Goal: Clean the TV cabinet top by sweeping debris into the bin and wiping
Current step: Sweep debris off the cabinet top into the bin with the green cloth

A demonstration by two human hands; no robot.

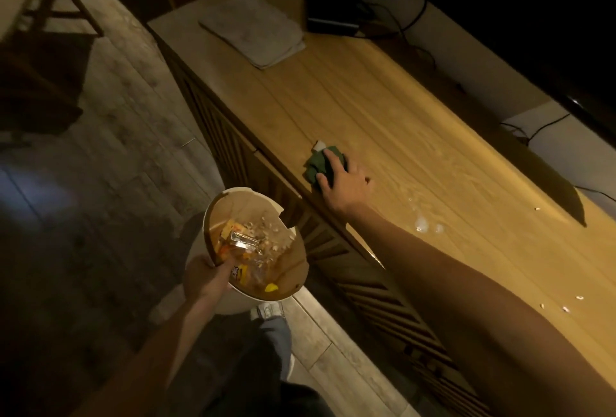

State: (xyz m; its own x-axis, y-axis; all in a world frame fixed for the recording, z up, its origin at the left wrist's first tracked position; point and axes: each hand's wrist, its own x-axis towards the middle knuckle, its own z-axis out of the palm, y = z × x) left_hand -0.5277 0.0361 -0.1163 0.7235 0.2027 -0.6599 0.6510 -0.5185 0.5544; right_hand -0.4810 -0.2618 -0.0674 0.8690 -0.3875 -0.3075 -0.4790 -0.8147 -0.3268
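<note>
My right hand (343, 188) presses a dark green cloth (321, 165) onto the wooden TV cabinet top (416, 123), close to its front edge. A small white scrap (319, 145) lies at the cloth's far side. My left hand (206, 278) grips the near rim of a white round bin (233, 296), held tilted just below the cabinet's front edge. Wrappers and pale crumbs (256, 236) lie inside the bin. White crumbs (422, 225) and smaller bits (565, 308) are scattered on the top, to the right of my arm.
A folded grey cloth (255, 31) lies at the cabinet's far left end. A black box (330, 11) with cables stands behind it, and the TV's dark lower edge (533, 83) runs along the back. Wood-pattern floor (110, 136) lies left of the cabinet; my shoe (266, 311) is below the bin.
</note>
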